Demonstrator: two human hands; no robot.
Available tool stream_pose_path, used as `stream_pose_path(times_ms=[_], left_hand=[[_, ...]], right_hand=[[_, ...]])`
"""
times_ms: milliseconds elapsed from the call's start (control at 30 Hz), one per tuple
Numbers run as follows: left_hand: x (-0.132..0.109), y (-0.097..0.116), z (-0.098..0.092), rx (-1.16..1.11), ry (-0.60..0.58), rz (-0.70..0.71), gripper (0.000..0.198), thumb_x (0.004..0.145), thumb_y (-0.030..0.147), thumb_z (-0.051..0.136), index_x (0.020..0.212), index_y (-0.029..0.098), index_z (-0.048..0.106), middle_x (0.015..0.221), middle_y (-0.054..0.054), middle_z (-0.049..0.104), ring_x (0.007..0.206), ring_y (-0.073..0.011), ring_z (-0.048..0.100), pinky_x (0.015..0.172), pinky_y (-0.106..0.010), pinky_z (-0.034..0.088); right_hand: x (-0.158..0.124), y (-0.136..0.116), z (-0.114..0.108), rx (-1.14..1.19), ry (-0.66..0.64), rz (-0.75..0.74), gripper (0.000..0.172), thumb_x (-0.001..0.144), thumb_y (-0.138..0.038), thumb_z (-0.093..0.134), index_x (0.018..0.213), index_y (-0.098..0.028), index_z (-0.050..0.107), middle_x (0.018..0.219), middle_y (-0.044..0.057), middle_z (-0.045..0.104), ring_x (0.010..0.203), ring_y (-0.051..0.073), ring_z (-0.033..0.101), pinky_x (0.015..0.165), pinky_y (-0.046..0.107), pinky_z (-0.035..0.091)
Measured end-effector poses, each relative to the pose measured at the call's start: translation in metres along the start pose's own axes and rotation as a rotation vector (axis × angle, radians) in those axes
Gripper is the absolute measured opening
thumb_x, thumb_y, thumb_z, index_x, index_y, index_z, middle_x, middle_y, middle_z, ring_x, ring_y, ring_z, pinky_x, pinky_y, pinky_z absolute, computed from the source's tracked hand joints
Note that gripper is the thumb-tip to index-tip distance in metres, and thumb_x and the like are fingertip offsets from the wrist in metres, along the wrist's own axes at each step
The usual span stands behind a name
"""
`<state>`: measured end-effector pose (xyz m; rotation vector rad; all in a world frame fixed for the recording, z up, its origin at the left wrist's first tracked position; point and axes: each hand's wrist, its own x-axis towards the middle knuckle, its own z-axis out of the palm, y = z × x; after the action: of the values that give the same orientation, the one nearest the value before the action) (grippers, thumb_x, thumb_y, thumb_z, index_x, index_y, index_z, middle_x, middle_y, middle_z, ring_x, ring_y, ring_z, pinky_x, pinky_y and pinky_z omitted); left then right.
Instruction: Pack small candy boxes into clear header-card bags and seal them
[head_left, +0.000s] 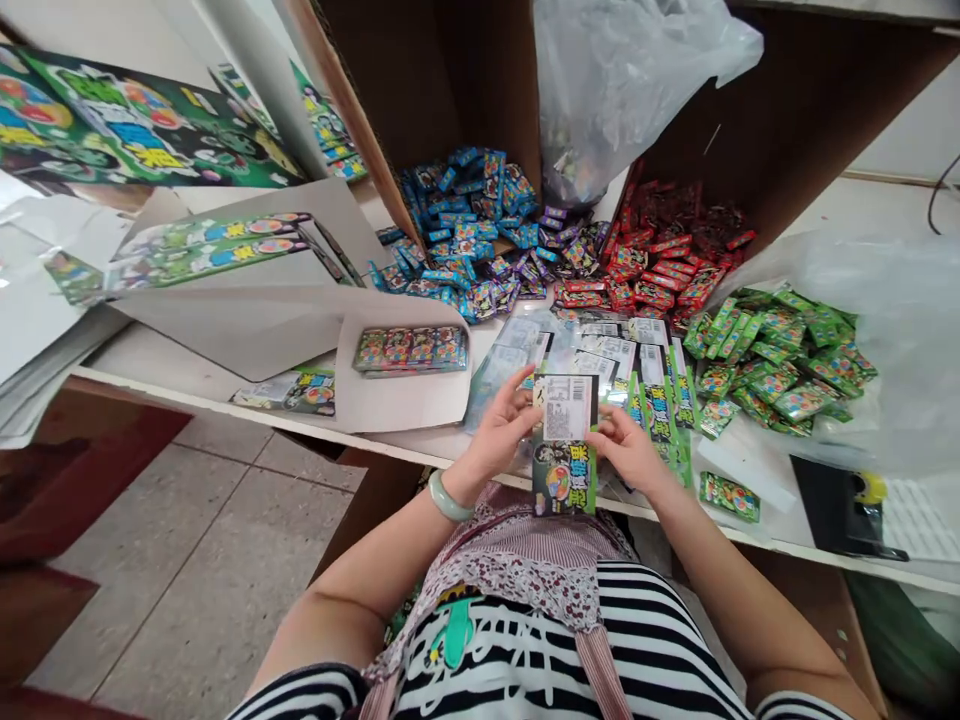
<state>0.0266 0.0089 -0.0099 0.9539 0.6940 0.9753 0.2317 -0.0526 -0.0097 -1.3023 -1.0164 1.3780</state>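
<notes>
**A printed pouch (565, 475) held at the near edge of a white worktop (161, 355)**

The pouch lies at the near centre of the scene, in front of the person's apron (517, 570), its black-and-green face and white label turned toward the viewer. The left hand (504, 425), with a pale green bangle (451, 498) at its wrist, pinches the pouch's left edge between thumb and fingers. The right hand (624, 447) pinches the right edge, its fingers curled. Just beyond and to the right, similar pouches (660, 410) overlap one another on the worktop.

Four colour groups of small wrapped packets occupy the far and right portions: blue packets (465, 235) at far left of centre, purple packets (525, 270) touching them on the right, red packets (667, 265) farther right, and green packets (787, 350) heaped at the right. A clear plastic bag (630, 90) hangs above the purple and red groups. A single green packet (729, 496) rests near the right part of the near edge, beside a flat black object (829, 505). To the left of the hands, a white card tray (409, 405) bears a row of multicoloured packets (411, 348); left of it stands an open white carton (232, 320).
</notes>
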Motion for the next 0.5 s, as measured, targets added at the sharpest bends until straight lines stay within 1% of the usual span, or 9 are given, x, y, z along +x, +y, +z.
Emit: stream_pose_path(times_ms=[67, 100, 133, 200, 267, 300, 367, 433, 500], left_hand=[[-0.006, -0.004, 0.000, 0.066, -0.050, -0.003, 0.073, 0.080, 0.039, 0.081, 0.144, 0.029, 0.049, 0.101, -0.003, 0.067, 0.084, -0.0142, 0.064, 0.071, -0.024, 0.053], [-0.009, -0.005, 0.000, 0.099, -0.070, 0.002, 0.070, 0.080, 0.039, 0.081, 0.143, 0.028, 0.051, 0.103, -0.004, 0.068, 0.088, -0.0155, 0.064, 0.074, -0.025, 0.054], [-0.012, -0.005, 0.000, 0.131, -0.089, 0.009, 0.067, 0.080, 0.038, 0.081, 0.140, 0.028, 0.053, 0.105, -0.005, 0.068, 0.092, -0.0165, 0.065, 0.076, -0.026, 0.054], [-0.017, -0.003, -0.001, 0.199, -0.126, 0.018, 0.060, 0.081, 0.037, 0.080, 0.136, 0.027, 0.056, 0.105, -0.005, 0.069, 0.095, -0.0176, 0.065, 0.079, -0.027, 0.055], [-0.019, -0.001, -0.002, 0.295, -0.150, 0.023, 0.051, 0.084, 0.037, 0.077, 0.131, 0.025, 0.060, 0.097, -0.004, 0.070, 0.090, -0.0166, 0.066, 0.077, -0.027, 0.055], [-0.018, 0.001, -0.002, 0.357, -0.144, 0.030, 0.045, 0.085, 0.038, 0.075, 0.126, 0.024, 0.062, 0.092, -0.003, 0.070, 0.084, -0.0152, 0.065, 0.074, -0.026, 0.054], [-0.015, 0.002, -0.003, 0.480, -0.085, 0.076, 0.031, 0.086, 0.040, 0.072, 0.111, 0.022, 0.069, 0.084, -0.001, 0.069, 0.074, -0.0131, 0.063, 0.068, -0.025, 0.052], [-0.009, 0.002, -0.001, 0.546, -0.002, 0.154, 0.025, 0.086, 0.044, 0.071, 0.090, 0.020, 0.071, 0.083, -0.002, 0.070, 0.076, -0.0143, 0.064, 0.071, -0.027, 0.053], [-0.002, 0.003, 0.002, 0.526, 0.035, 0.188, 0.029, 0.084, 0.046, 0.072, 0.076, 0.019, 0.067, 0.087, -0.005, 0.073, 0.084, -0.0174, 0.067, 0.079, -0.030, 0.054]], right_hand=[[-0.007, 0.000, -0.005, 0.003, 0.138, -0.090, 0.062, 0.071, -0.045, 0.082, 0.122, -0.028, 0.052, 0.092, 0.001, 0.070, 0.074, 0.018, 0.067, 0.064, 0.032, 0.057], [-0.010, -0.002, -0.007, -0.022, 0.174, -0.128, 0.062, 0.073, -0.043, 0.081, 0.125, -0.030, 0.050, 0.096, 0.002, 0.070, 0.077, 0.019, 0.068, 0.066, 0.033, 0.058], [-0.012, -0.005, -0.008, -0.062, 0.176, -0.155, 0.059, 0.076, -0.041, 0.079, 0.126, -0.030, 0.050, 0.098, 0.003, 0.071, 0.079, 0.020, 0.069, 0.067, 0.033, 0.059], [-0.016, -0.010, -0.011, -0.162, 0.119, -0.199, 0.045, 0.083, -0.040, 0.072, 0.123, -0.029, 0.055, 0.099, 0.004, 0.071, 0.081, 0.021, 0.070, 0.067, 0.034, 0.059], [-0.019, -0.015, -0.014, -0.291, 0.046, -0.246, 0.031, 0.088, -0.038, 0.066, 0.116, -0.028, 0.059, 0.097, 0.004, 0.072, 0.082, 0.021, 0.070, 0.070, 0.035, 0.058], [-0.020, -0.017, -0.015, -0.375, 0.018, -0.267, 0.024, 0.090, -0.038, 0.063, 0.112, -0.027, 0.061, 0.094, 0.004, 0.072, 0.081, 0.021, 0.069, 0.070, 0.035, 0.057], [-0.020, -0.022, -0.017, -0.555, -0.025, -0.321, 0.013, 0.095, -0.035, 0.058, 0.102, -0.025, 0.063, 0.089, 0.004, 0.071, 0.077, 0.021, 0.067, 0.071, 0.036, 0.054], [-0.017, -0.027, -0.017, -0.662, -0.047, -0.413, 0.014, 0.097, -0.033, 0.053, 0.091, -0.024, 0.063, 0.088, 0.005, 0.070, 0.081, 0.022, 0.066, 0.075, 0.037, 0.052], [-0.011, -0.029, -0.016, -0.629, -0.047, -0.500, 0.017, 0.096, -0.031, 0.052, 0.084, -0.023, 0.061, 0.091, 0.006, 0.069, 0.090, 0.023, 0.065, 0.080, 0.038, 0.051]])
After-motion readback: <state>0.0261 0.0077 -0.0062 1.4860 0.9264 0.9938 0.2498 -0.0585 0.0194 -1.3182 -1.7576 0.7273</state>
